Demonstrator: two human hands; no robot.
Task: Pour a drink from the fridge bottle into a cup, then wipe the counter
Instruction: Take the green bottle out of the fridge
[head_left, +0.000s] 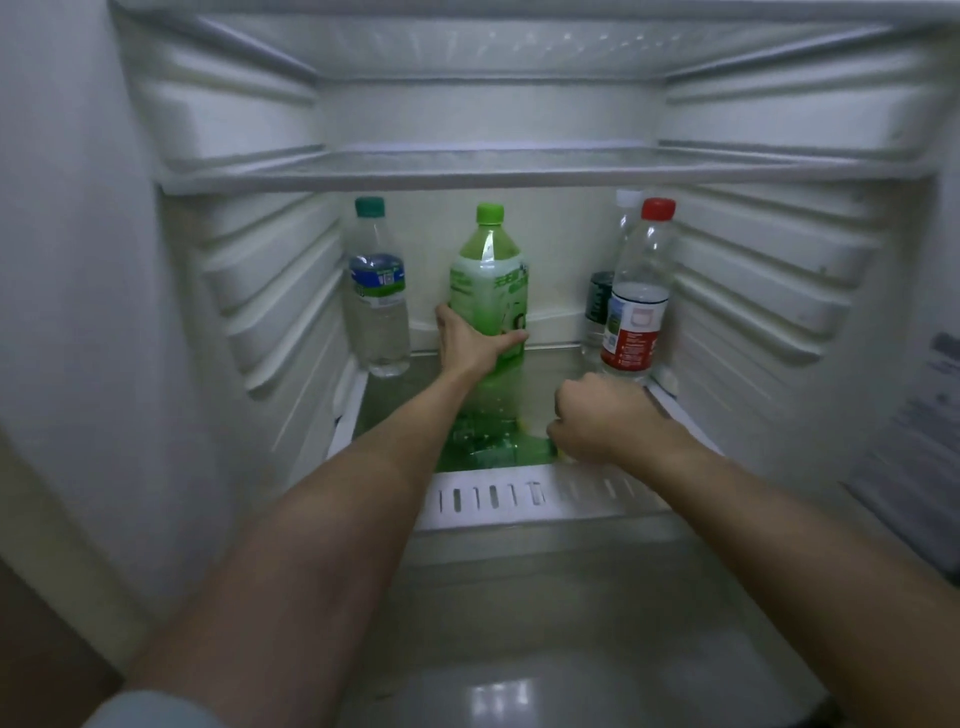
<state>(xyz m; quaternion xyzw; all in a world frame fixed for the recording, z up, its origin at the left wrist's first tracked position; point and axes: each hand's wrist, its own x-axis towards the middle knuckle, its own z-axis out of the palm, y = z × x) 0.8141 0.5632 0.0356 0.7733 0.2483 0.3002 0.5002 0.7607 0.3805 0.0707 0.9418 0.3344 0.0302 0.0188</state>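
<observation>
A large green bottle (488, 291) with a light green cap and label stands upright at the back middle of the fridge's glass shelf (395, 405). My left hand (470, 345) reaches in and grips the bottle's lower body, thumb across the front. My right hand (597, 415) rests knuckles-up on the shelf to the right of the bottle, fingers curled under; I see nothing in it. The bottle's green reflection lies on the glass between my arms. No cup or cloth is in view.
A teal-capped water bottle (378, 312) stands at the back left. A red-capped bottle (636, 301) stands at the back right, with a white-capped one (602, 296) behind it. An upper shelf (519, 171) runs close above the caps. Ribbed walls enclose both sides.
</observation>
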